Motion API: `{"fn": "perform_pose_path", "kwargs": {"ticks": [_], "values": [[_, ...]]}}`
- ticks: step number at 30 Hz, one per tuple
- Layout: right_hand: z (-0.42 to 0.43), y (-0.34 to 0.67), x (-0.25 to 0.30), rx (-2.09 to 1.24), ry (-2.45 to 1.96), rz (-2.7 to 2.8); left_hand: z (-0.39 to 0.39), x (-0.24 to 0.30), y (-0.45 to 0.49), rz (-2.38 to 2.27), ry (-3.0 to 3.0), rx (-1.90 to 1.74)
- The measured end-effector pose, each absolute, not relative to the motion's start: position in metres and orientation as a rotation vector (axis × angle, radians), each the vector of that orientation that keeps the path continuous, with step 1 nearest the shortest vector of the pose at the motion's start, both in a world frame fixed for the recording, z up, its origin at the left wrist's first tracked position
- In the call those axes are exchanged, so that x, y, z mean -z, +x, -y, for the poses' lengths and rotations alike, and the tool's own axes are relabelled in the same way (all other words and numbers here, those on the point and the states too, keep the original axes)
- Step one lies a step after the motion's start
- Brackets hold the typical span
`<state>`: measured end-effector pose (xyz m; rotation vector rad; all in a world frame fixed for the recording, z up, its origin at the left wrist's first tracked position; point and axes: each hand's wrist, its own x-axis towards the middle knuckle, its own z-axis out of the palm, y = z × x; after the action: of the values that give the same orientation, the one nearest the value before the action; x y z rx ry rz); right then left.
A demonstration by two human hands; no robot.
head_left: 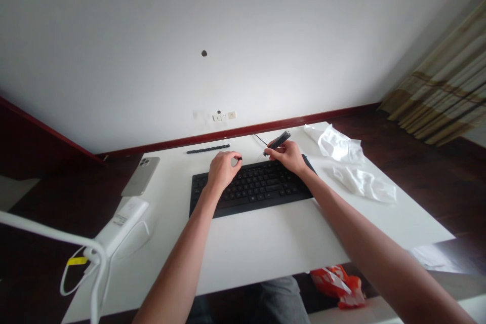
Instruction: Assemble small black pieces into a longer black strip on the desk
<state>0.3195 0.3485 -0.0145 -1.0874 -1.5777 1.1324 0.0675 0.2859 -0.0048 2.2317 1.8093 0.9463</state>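
Observation:
A black keyboard (pixel 255 188) lies across the middle of a white table (pixel 266 243). My left hand (pixel 222 169) rests at the keyboard's upper edge, its fingers pinched on a small black piece, apparently a keycap (pixel 239 158). My right hand (pixel 289 155) hovers over the keyboard's upper right part, closed round a slim black tool (pixel 278 141) with a thin wire end that points down toward the keys.
A phone (pixel 141 176) lies at the table's far left, a white power adapter (pixel 120 224) with cable and a white lamp arm (pixel 49 230) nearer me. A black strip (pixel 208 149) lies beyond the keyboard. White cloths (pixel 351 162) lie right. An orange bag (pixel 336 283) sits below the table.

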Motion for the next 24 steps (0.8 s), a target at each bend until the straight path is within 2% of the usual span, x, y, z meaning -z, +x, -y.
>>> {"fn": "perform_pose_path", "kwargs": {"ticks": [14,24], "values": [[-0.347,0.318,0.013,-1.074,-1.112,1.665,-0.369,0.003,0.037,-1.887,2.488,-0.653],[-0.346,0.318,0.01,-1.09,-1.112,1.676,-0.39,0.012,0.032,-1.89,2.493,-0.578]]}}
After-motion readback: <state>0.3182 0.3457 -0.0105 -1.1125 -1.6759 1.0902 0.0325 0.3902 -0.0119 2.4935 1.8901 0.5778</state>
